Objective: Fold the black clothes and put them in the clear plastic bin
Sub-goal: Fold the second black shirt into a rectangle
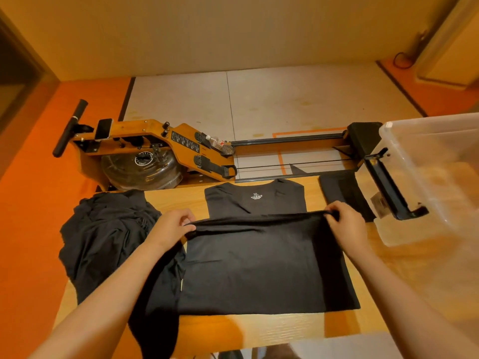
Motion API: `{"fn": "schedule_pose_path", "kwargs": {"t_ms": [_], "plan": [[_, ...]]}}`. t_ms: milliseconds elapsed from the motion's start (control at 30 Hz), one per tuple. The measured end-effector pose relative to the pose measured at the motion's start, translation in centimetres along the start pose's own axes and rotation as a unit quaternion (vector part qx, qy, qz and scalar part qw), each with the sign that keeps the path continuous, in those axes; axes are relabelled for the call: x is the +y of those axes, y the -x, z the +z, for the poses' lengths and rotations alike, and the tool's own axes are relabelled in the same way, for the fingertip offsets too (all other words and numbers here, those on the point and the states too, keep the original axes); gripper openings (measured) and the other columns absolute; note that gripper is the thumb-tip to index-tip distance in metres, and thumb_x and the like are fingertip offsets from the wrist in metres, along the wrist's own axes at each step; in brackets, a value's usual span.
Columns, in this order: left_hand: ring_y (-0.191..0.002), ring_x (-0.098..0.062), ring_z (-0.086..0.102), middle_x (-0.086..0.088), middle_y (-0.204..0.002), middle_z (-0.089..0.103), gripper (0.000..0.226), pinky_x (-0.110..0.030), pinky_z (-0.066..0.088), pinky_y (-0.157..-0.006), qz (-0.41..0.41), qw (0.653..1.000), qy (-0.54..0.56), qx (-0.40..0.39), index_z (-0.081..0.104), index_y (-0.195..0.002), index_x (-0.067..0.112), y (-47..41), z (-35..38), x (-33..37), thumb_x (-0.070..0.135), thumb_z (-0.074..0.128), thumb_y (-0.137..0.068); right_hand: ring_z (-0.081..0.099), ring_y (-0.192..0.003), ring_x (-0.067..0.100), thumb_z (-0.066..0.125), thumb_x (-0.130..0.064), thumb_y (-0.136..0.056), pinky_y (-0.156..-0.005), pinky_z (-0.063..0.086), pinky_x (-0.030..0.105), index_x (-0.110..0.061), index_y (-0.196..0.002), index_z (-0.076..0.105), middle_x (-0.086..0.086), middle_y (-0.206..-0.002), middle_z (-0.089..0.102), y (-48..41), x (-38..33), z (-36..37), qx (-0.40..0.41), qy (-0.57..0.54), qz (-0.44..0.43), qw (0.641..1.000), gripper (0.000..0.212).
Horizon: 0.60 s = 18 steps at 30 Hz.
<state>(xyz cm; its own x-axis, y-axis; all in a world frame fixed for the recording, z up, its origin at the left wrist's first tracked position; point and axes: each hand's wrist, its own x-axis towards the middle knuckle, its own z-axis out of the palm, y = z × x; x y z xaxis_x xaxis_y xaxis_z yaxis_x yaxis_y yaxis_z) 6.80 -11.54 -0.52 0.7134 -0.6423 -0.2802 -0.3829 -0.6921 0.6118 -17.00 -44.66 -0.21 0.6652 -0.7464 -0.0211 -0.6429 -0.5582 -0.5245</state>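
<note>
A black T-shirt (267,265) lies on the wooden table (259,330), neck label facing up at the far end. The left hand (172,228) and the right hand (346,224) each pinch a corner of its near hem, which is lifted and drawn toward the collar, so the lower half doubles over the upper. A heap of unfolded black clothes (108,237) sits to the left, partly under the left forearm. A folded black garment (346,194) rests at the far right, touching the clear plastic bin (435,182) (seemingly empty, walls hazy). Beyond the table stands a wooden rowing machine (155,151) on the floor.
</note>
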Motion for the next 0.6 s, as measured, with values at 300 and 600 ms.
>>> {"fn": "schedule_pose_path", "kwargs": {"t_ms": [300, 600], "plan": [[-0.067, -0.009, 0.052, 0.003, -0.070, 0.063, 0.012, -0.012, 0.037, -0.060, 0.014, 0.996, 0.046, 0.071, 0.071, -0.072, 0.015, 0.5, -6.8, 3.9, 0.009, 0.080, -0.076, 0.059, -0.081, 0.014, 0.070, -0.024, -0.087, -0.062, 0.049, 0.031, -0.018, -0.092, 0.065, -0.004, -0.086, 0.063, -2.4, -1.1, -5.4, 0.041, -0.118, 0.023, 0.992, 0.009], [-0.085, -0.011, 0.061, 0.001, -0.091, 0.067, 0.008, -0.022, 0.047, -0.069, 0.027, 0.970, 0.168, 0.177, 0.071, -0.089, 0.014, -0.4, -16.2, 10.4, 0.007, 0.070, -0.085, 0.064, -0.093, 0.019, 0.064, -0.013, -0.092, -0.080, 0.052, 0.030, -0.004, -0.104, 0.069, 0.007, -0.095, 0.069, -8.3, -8.1, -12.2, 0.089, -0.339, -0.023, 0.936, 0.016]]}}
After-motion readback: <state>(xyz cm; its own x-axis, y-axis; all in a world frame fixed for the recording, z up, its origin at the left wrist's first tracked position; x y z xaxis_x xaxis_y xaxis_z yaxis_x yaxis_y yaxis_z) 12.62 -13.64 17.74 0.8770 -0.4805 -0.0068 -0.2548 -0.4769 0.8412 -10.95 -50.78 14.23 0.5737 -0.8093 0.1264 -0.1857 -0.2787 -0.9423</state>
